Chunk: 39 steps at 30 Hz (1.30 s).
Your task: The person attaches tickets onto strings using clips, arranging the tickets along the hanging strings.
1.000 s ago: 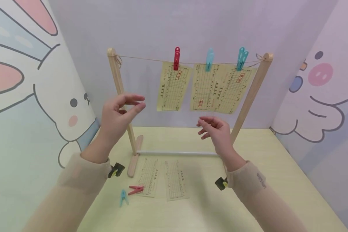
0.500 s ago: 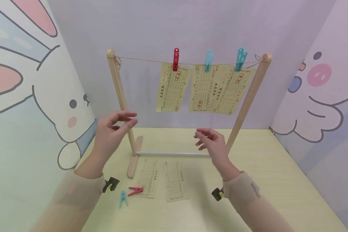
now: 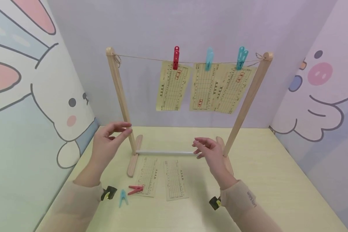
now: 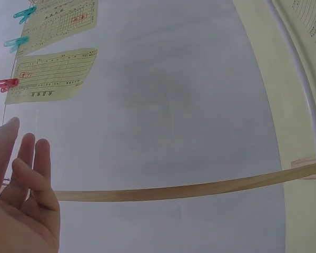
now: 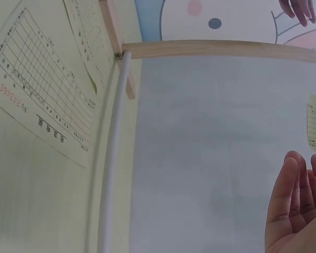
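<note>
My left hand (image 3: pixel 108 141) hangs in the air just beside the rack's left post (image 3: pixel 120 96), fingers loosely parted, holding nothing. My right hand (image 3: pixel 209 153) hovers over the white crossbar (image 3: pixel 163 153), relaxed and empty; it seems clear of the bar, though I can't be sure. On the table (image 3: pixel 278 180) near me lie two paper slips (image 3: pixel 162 177), a red clothespin (image 3: pixel 135 190) touching one and a blue clothespin (image 3: pixel 122 197) beside it.
</note>
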### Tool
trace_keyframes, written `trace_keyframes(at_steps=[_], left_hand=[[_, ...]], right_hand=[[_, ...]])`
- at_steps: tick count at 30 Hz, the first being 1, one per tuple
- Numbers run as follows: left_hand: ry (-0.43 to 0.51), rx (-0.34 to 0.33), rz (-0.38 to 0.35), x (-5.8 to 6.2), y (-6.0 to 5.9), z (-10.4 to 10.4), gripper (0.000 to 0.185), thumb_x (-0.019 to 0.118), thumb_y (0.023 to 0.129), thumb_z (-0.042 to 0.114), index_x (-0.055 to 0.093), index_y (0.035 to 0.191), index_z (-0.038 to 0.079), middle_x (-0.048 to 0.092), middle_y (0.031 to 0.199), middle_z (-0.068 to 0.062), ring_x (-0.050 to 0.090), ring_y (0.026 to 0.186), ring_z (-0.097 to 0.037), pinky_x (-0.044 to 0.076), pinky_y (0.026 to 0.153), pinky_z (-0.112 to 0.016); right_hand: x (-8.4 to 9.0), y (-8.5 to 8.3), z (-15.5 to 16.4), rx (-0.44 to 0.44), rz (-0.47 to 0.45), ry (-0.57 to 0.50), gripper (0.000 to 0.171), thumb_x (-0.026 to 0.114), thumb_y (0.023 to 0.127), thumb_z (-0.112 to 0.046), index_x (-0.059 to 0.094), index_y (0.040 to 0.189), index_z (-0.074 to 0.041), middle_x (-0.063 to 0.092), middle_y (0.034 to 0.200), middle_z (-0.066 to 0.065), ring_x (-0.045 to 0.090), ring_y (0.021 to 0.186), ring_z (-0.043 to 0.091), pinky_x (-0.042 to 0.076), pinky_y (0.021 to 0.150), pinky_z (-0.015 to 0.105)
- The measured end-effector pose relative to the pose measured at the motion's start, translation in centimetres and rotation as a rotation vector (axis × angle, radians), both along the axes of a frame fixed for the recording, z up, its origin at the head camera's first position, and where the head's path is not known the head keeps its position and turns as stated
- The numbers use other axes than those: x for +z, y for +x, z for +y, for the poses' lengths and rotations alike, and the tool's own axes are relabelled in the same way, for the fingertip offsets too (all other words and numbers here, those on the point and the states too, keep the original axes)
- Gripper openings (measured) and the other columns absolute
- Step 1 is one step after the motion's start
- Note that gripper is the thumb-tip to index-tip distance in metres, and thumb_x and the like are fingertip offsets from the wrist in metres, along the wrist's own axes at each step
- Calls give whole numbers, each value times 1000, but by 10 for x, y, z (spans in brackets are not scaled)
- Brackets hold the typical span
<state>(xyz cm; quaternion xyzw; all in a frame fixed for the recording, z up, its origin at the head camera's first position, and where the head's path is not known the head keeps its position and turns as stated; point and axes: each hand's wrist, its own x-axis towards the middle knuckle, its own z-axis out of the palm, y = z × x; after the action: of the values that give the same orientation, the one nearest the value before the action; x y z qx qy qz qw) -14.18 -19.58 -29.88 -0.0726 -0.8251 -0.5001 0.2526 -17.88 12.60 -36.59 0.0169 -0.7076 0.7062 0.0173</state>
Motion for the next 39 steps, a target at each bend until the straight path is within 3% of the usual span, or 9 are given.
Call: trace_keyframes(at_steps=[8, 24, 30, 39], left_hand=[[18, 19, -81, -21, 6, -4, 25, 72, 92, 24, 71, 113, 11, 65, 100, 29, 60, 93, 8, 48, 67, -14], [96, 86, -258, -83, 19, -14, 26, 70, 94, 26, 70, 116, 12, 64, 96, 33, 59, 86, 8, 48, 54, -20], [102, 105, -314, -97, 25, -16, 29, 70, 94, 30, 69, 116, 13, 63, 96, 33, 59, 86, 7, 48, 57, -21], [110, 88, -469, -116, 32, -17, 39, 68, 94, 40, 66, 123, 15, 63, 100, 30, 57, 92, 3, 49, 65, -22]], right_hand=[[-21, 3, -6, -9, -44, -26, 25, 67, 94, -12, 66, 114, 3, 72, 86, -4, 66, 66, 10, 55, 60, 23], [-56, 13, -15, -17, -96, -33, 27, 67, 93, -13, 66, 113, 5, 73, 87, 1, 65, 64, 12, 55, 56, 24], [-63, 16, -17, -29, -119, -13, 27, 69, 93, -14, 67, 113, 3, 73, 91, 5, 65, 67, 13, 55, 57, 25], [-81, 18, -19, -12, -151, 2, 32, 69, 93, -17, 65, 115, 6, 73, 90, 2, 65, 66, 12, 55, 58, 25]])
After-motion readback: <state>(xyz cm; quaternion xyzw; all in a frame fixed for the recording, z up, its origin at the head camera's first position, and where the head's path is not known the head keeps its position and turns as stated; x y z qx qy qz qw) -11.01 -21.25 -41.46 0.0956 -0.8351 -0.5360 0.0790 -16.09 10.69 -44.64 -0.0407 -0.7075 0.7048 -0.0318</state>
